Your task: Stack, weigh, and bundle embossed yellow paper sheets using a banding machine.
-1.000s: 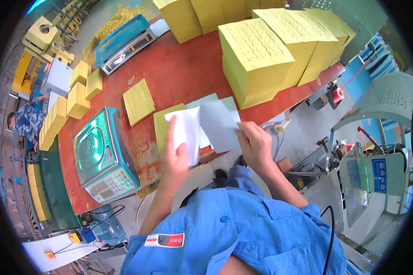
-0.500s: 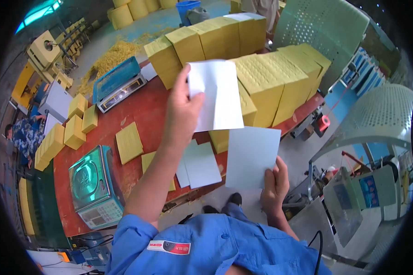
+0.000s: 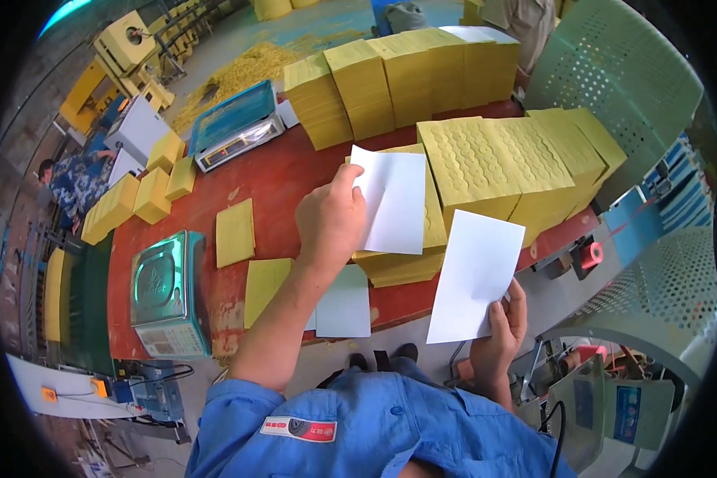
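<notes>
My left hand (image 3: 331, 219) is closed on a creased white sheet of paper (image 3: 402, 199), holding it by its left edge over a low stack of yellow paper (image 3: 406, 271). In my right hand (image 3: 502, 323), pinched near its lower right corner, is another white paper sheet (image 3: 476, 275), tilted and held at the table's near edge. Pale sheets (image 3: 346, 304) lie by my left forearm, next to a thin yellow pile (image 3: 264, 288). Beyond my hands stand tall stacks of yellow paper (image 3: 486, 179), their tops embossed with rows of round shapes.
A teal scale (image 3: 163, 291) stands at the left of the red table (image 3: 191, 259); another scale (image 3: 239, 131) sits farther back. Small yellow blocks (image 3: 153, 197) line the left edge. A red spool (image 3: 590, 255) and perforated chairs (image 3: 621, 72) are at right. People (image 3: 76, 187) are in the background.
The view has shifted. My left hand and its sheet have come lower, over the low yellow stack. The sheet in my right hand has tilted and looks brighter.
</notes>
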Action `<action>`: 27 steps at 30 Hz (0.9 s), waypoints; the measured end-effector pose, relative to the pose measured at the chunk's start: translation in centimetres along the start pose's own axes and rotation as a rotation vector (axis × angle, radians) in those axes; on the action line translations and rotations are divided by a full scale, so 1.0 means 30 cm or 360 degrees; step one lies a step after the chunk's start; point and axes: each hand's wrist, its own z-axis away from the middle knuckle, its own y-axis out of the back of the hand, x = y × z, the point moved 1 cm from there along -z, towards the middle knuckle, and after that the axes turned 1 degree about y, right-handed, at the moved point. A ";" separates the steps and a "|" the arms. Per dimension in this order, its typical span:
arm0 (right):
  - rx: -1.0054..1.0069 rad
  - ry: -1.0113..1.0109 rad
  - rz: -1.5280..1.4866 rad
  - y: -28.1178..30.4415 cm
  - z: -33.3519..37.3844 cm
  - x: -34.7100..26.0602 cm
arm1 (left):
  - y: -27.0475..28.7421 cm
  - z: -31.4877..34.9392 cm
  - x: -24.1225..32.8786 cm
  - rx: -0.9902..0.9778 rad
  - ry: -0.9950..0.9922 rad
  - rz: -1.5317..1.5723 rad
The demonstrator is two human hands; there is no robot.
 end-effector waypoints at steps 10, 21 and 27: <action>-0.0232 -0.0216 -0.0106 0.072 -0.060 0.050 | -0.003 -0.037 0.067 -0.0067 0.0050 -0.0256; -0.0279 -0.0239 -0.0208 0.118 -0.090 0.078 | -0.006 -0.006 0.097 -0.0045 -0.0100 -0.0621; -0.0210 -0.0353 -0.0237 0.116 -0.099 0.074 | 0.033 -0.006 0.114 -0.0063 -0.0153 -0.0492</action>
